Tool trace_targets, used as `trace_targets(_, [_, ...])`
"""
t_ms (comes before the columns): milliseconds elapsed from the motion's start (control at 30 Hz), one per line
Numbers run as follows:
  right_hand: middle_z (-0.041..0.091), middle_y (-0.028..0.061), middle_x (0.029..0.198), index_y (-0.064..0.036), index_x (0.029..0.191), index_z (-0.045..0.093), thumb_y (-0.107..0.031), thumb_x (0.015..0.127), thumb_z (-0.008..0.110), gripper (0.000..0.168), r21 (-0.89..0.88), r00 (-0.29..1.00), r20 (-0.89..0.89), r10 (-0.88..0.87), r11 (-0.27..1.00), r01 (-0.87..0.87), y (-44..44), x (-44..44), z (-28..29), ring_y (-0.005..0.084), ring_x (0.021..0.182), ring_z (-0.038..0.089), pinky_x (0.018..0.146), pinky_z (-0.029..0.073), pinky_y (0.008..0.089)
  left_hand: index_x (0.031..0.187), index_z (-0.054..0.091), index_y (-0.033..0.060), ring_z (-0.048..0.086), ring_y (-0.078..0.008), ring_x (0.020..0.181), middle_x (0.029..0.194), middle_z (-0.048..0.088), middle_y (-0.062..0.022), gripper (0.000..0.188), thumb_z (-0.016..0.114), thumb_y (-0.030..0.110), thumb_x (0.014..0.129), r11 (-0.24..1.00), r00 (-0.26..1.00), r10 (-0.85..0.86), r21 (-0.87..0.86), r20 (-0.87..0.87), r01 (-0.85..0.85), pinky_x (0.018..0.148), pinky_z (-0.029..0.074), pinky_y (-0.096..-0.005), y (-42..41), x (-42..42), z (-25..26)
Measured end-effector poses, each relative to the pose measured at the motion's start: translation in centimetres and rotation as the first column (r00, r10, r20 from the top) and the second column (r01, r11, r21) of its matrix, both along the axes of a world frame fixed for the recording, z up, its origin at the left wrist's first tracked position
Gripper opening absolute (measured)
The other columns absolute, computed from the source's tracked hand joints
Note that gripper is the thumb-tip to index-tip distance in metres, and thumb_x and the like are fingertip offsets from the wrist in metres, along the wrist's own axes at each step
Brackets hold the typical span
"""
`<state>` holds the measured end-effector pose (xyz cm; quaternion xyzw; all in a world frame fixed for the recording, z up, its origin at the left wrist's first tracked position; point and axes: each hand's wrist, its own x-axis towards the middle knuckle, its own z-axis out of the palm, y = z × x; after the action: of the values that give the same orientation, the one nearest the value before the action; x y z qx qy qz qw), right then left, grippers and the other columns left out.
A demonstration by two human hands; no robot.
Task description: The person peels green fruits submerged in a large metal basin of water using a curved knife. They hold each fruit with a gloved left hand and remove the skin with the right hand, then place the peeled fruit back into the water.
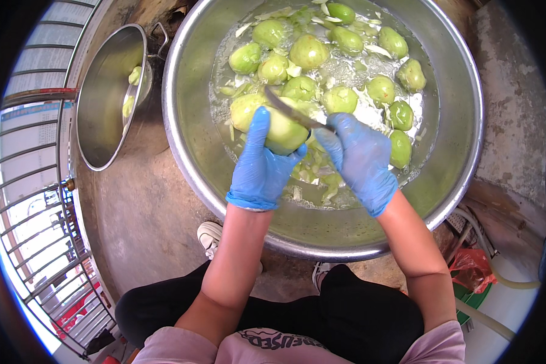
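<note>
My left hand, in a blue glove, holds a large, pale, partly peeled green fruit, which looks like a chayote. My right hand, gloved too, grips a knife with a dark curved blade. The blade crosses just over the fruit's upper side; whether it touches is unclear. Both hands are above a wide metal basin of water. Several whole green fruits sit in the water, among loose strips of peel and small bubbles. My right fingers hide the knife's handle.
Left of the basin a metal pot with a loop handle holds pale green pieces. A metal railing runs along the far left. At lower right are a red plastic bag, a green container and a hose.
</note>
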<state>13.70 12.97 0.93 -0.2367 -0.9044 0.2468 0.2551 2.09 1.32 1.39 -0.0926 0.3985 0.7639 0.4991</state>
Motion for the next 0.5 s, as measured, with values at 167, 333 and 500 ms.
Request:
trace_targets(167, [0.051, 0.0066, 0.062, -0.004, 0.084, 0.055, -0.038, 0.096, 0.049, 0.037, -0.845, 0.999, -0.050, -0.004, 0.533, -0.040, 0.9, 0.7, 1.3, 0.0169, 0.054, 0.058, 0.045, 0.046, 0.0300, 0.127, 0.045, 0.0037, 0.055, -0.0225, 0.110, 0.120, 0.054, -0.0108, 0.051, 0.064, 0.028, 0.086, 0.995, 0.990, -0.033, 0.085, -0.137, 0.045, 0.092, 0.047, -0.0377, -0.5, -0.2, 0.1])
trace_targets(333, [0.046, 0.0017, 0.063, -0.002, 0.081, 0.053, -0.038, 0.097, 0.046, 0.040, -0.979, 0.994, -0.093, 0.063, 0.178, -0.103, -0.9, 1.1, 3.9, 0.0069, 0.052, 0.046, 0.048, 0.050, 0.0251, 0.126, 0.045, 0.0009, 0.056, -0.0203, 0.107, 0.116, 0.056, -0.0105, 0.063, 0.074, 0.017, 0.073, 0.987, 0.903, -0.076, 0.099, -0.423, 0.129, 0.092, 0.047, -0.0325, -0.6, -0.8, 0.3])
trace_targets(500, [0.047, 0.0014, 0.063, -0.003, 0.080, 0.053, -0.039, 0.097, 0.046, 0.040, -0.983, 0.994, -0.043, 0.098, 0.172, -0.059, -1.3, 1.4, 3.8, 0.0066, 0.054, 0.047, 0.046, 0.050, 0.0249, 0.128, 0.044, 0.0003, 0.057, -0.0191, 0.105, 0.113, 0.057, -0.0093, 0.065, 0.074, 0.014, 0.071, 0.981, 0.896, -0.096, 0.109, -0.433, 0.158, 0.092, 0.047, -0.0321, -0.5, -0.9, 1.5])
